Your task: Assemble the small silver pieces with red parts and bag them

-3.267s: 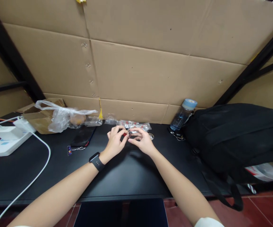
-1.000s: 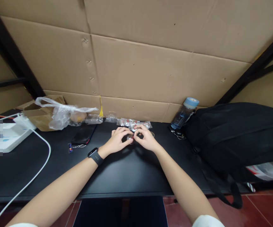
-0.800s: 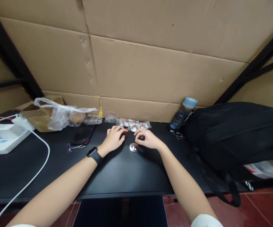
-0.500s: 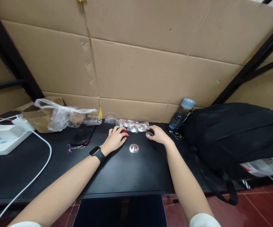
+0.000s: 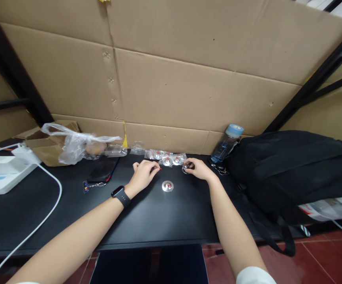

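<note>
I log the left hand [image 5: 143,174] low over the black table [image 5: 147,221]. Fingers are curled in, with thumb and forefinger pinched shut on a small red piece [image 5: 157,168]. Only its tip shows, so I cannot tell its shape. There is a black watch [image 5: 120,196] on that wrist.

The right hand [image 5: 198,169] sits just right of it, fingertips closed round a held disc [image 5: 185,169] that is small, round and silvery. I cannot tell if it is lifted or touching the table. The 2 hands are apart, not touching.

Between them and nearer me, 1 loose disc [image 5: 168,186] lies flat on the table, domed and shiny, touched by neither hand. Just behind the hands, against the cardboard wall [image 5: 188,86], is a row of clear packets [image 5: 167,159] holding more discs with red dots inside. I count about 3.

Right side: a blue-capped water bottle [image 5: 228,142] leans tilted against the wall, with a black backpack [image 5: 292,169] just beside it.

Left side: a dark phone [image 5: 104,170] lies with a keychain [image 5: 91,185] in front of it. A crumpled plastic bag [image 5: 76,144] sits over a brown box [image 5: 48,154]. A white cable [image 5: 51,197] runs to a white power strip [image 5: 5,173] at the table's far left.
</note>
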A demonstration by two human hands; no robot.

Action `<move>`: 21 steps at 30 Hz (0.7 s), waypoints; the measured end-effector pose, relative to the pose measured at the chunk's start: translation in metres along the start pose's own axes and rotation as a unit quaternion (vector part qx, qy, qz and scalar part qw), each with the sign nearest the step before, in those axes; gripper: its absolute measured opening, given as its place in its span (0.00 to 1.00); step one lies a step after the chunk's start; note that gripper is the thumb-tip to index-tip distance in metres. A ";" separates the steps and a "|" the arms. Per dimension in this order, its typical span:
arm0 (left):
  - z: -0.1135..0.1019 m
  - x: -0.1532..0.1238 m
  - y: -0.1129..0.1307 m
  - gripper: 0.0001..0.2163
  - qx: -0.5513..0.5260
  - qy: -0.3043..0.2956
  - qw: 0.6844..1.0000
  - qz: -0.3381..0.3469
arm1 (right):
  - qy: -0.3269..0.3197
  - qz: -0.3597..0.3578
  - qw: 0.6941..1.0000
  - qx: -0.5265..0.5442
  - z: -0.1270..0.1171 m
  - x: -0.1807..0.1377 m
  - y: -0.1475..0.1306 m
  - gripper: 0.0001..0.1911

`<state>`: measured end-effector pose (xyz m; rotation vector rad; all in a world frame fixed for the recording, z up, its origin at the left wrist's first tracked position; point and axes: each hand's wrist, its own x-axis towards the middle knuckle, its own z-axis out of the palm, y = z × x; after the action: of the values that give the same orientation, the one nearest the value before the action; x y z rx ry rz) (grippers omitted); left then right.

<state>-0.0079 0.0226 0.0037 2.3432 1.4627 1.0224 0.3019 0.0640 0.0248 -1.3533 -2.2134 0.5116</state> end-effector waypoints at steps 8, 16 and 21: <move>-0.005 -0.001 0.008 0.08 -0.054 -0.028 0.998 -0.022 | 0.051 -0.048 0.986 0.154 0.020 0.005 -0.048 0.21; 0.000 0.000 0.007 0.08 -0.146 0.002 0.989 -0.028 | 0.061 -0.097 0.960 0.254 0.058 0.000 -0.095 0.23; 0.003 -0.001 0.007 0.06 -0.151 0.034 0.988 -0.021 | 0.064 -0.096 0.956 0.269 0.064 -0.002 -0.103 0.23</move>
<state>-0.0009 0.0190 0.0048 2.0756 1.2692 1.2287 0.1921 0.0137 0.0292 -0.8510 -1.8819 0.8515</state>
